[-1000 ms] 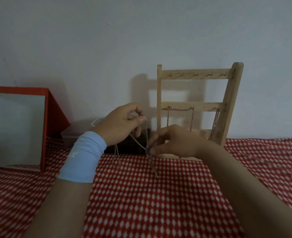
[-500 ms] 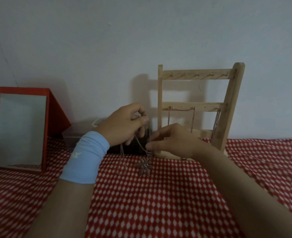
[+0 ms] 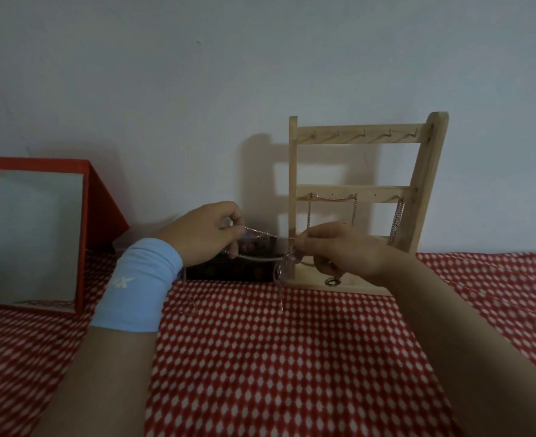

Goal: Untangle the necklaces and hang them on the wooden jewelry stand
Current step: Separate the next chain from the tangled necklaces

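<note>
Right now your left hand [image 3: 203, 234] and right hand [image 3: 342, 250] are both raised in front of the wooden jewelry stand [image 3: 354, 190], with a thin silver necklace [image 3: 262, 234] stretched between them. Your left thumb and forefinger are curled in a pinch on 1 end of the chain, and the fingertips of your right hand pinch it at the other, just in front of the stand's left post. A 2nd strand sags lower between your hands, and a blurred pendant [image 3: 284, 268] dangles below your right fingertips; its shape is too smeared to tell. Loose chain ends trail down toward the red checked cloth [image 3: 260, 357]. The stand sits upright against the wall on that cloth, behind your right hand. Its middle rail carries 2 hung chains [image 3: 332, 198], 1 draped across the left part and 1 at the right end, while the 5 hooks on the top rail are bare. A small ring [image 3: 332, 282] lies on the stand's base. A light-blue wristband [image 3: 140, 285] wraps your left wrist. Behind your left hand sits a dark box [image 3: 228, 272], and a red-framed mirror [image 3: 38, 238] stands at far left.
</note>
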Available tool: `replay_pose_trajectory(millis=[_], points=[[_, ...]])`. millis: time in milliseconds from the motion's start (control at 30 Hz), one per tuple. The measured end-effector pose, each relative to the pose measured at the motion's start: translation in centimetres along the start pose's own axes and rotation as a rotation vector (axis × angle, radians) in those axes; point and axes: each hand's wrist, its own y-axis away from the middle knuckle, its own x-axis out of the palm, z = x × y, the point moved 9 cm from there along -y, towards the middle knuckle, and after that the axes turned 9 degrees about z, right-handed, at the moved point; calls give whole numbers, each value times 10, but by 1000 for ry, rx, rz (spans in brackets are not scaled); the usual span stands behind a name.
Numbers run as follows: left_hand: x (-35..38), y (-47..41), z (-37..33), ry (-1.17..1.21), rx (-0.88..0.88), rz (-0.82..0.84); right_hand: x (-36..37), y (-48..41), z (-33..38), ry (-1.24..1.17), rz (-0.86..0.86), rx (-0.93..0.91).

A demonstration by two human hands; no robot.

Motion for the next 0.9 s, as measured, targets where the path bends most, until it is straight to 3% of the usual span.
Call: replay_pose_trajectory(millis=[133,233,400,633,800,900], points=[[1,2,-2,20,-4,28,3,2,1,-74,-24,29],[-3,3,1,-72,-41,0,-6,-2,-6,-138,-167,49],[14,9,13,-173,-156,241,-14,-5,-18,-276,-359,67],[-3,16,-44,217,203,62,9,-12,-26,-203,-226,164],[6,14,-63,239,265,35,29,-18,-11,-349,-115,39],[4,9,-57,159,244,-35,49,-19,5,-409,116,-55]])
